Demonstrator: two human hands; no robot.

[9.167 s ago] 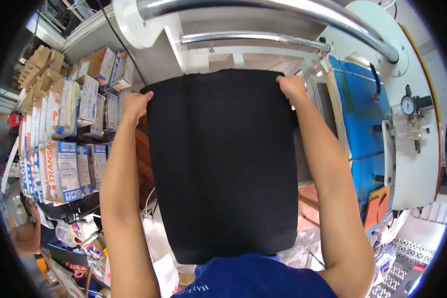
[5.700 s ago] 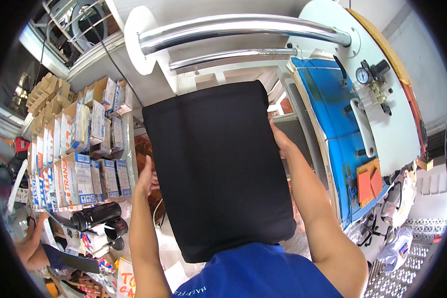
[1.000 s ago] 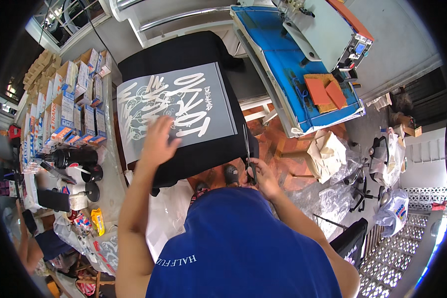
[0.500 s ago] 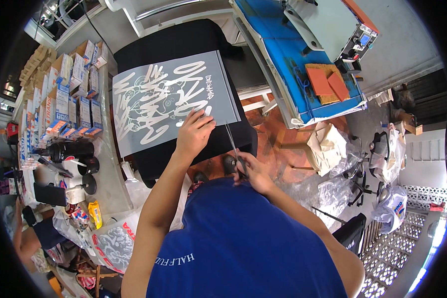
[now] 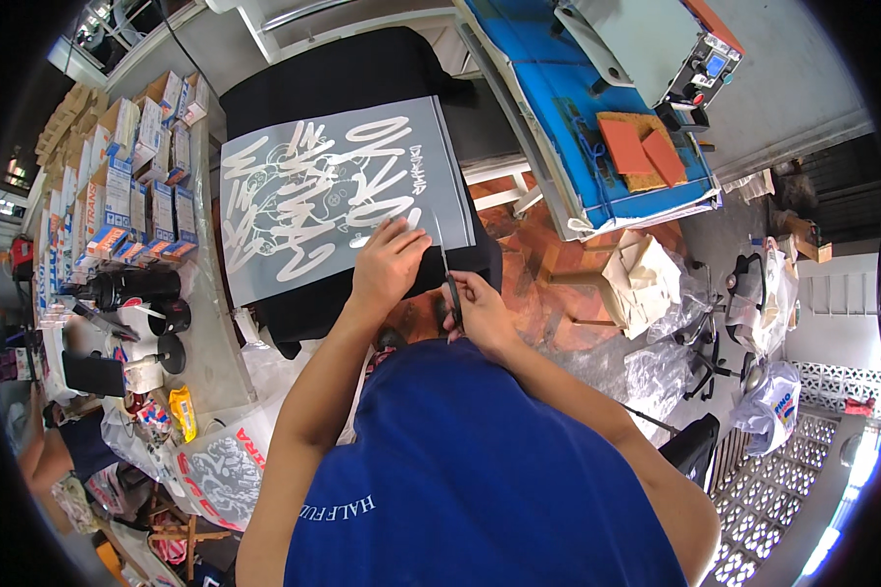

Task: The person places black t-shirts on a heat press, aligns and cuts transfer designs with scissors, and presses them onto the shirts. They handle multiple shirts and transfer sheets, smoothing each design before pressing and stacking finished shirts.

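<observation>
A grey, see-through film sheet point(image 5: 264, 176) printed with white lettering and line drawings lies over a black cloth point(image 5: 343, 68). My left hand point(image 5: 392, 259) grips the sheet's near edge, fingers bent together close to its right corner. In my right hand point(image 5: 478, 311) are dark-handled scissors point(image 5: 450, 289), fingers wrapped round the handles. Their blades point away from me and reach the near edge of the sheet, just right of my left fingers. How far apart the blades stand is too small to tell.
Many blue-and-white boxes point(image 5: 108, 205) crowd the left table, with a black cylinder point(image 5: 137, 292) nearby. To the right, a blue-topped table point(image 5: 558, 127) carries orange pads point(image 5: 622, 147) and a machine point(image 5: 700, 73). A stool with a cream-coloured bag point(image 5: 639, 284) stands on the floor.
My right hand has moved up and left with the scissors, bringing the blades to the sheet's near edge. My left hand has barely shifted on the sheet.
</observation>
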